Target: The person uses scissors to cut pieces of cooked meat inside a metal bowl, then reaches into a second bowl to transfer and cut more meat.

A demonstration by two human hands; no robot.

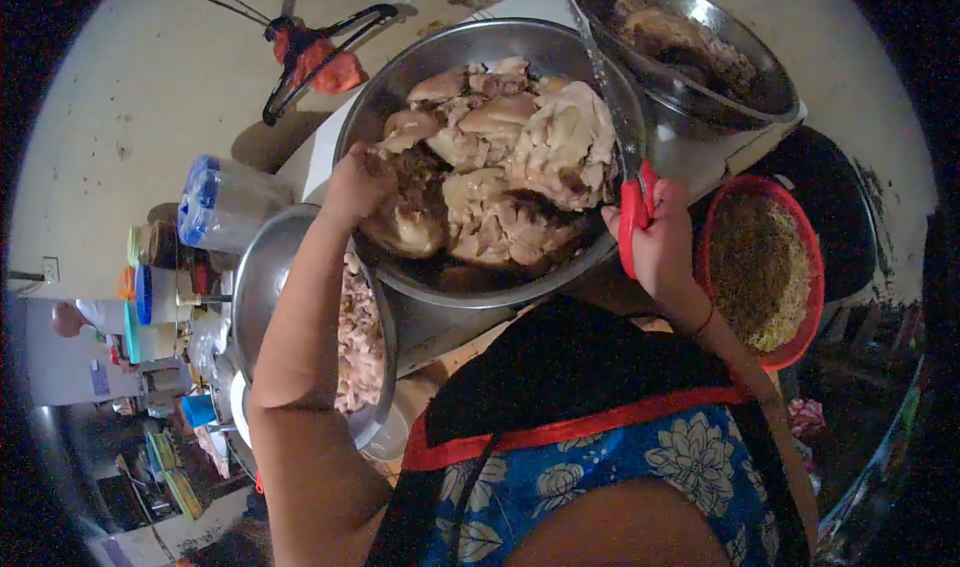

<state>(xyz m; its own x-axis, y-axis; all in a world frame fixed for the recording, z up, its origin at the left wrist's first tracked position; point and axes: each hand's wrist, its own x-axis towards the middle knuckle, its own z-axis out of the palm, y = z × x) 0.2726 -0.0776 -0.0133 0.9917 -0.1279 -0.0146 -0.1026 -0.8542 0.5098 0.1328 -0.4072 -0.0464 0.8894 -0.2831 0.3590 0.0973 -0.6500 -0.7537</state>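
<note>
Large pieces of cooked meat (pixel 495 162), seemingly chicken, fill a wide steel bowl (pixel 480 297) in front of me. My left hand (pixel 364 181) is at the bowl's left side, its fingers on a piece of meat; the fingertips are partly hidden. At the right rim, my right hand (pixel 660 237) is closed around the red handles of a pair of scissors (pixel 634 229). Their long metal blades point away from me, over the right wall of the bowl. Whether the blades are apart is hard to tell.
Smaller meat pieces (pixel 360 342) lie in a steel bowl (pixel 274 244) at lower left. Another steel bowl (pixel 757 109) at upper right holds dark remains. A red-rimmed basin (pixel 817 289) stands right. Clear plastic containers (pixel 240 199) are at left; a black hanger (pixel 330 64) hangs on the wall.
</note>
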